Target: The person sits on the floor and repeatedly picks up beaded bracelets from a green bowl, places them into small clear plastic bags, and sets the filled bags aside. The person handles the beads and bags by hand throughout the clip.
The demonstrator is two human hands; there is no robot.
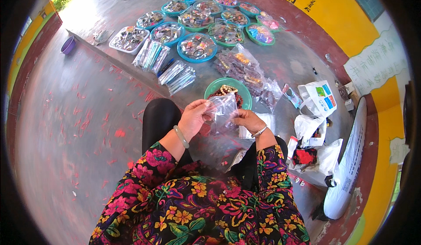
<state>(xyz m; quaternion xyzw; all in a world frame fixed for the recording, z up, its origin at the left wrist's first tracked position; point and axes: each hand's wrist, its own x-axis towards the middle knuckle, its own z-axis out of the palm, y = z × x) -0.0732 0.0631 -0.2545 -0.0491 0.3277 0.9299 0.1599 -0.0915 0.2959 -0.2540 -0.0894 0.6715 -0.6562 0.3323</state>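
Note:
A small clear plastic bag (222, 111) is held between both my hands in the middle of the view. My left hand (193, 117), with a pale green bangle on the wrist, pinches its left edge. My right hand (247, 119), with a thin bracelet on the wrist, grips its right side. Just beyond the bag sits a green bowl (215, 85) holding beaded bracelets. My flowered sleeves fill the lower edge.
Several green and blue bowls of beads (197, 46) stand on the raised grey step, with a white tray (128, 39), clear packets (176, 76) and bagged beads (243, 67). White bags (316, 96) and a sack (348, 166) lie at right. A purple bowl (68, 45) sits far left.

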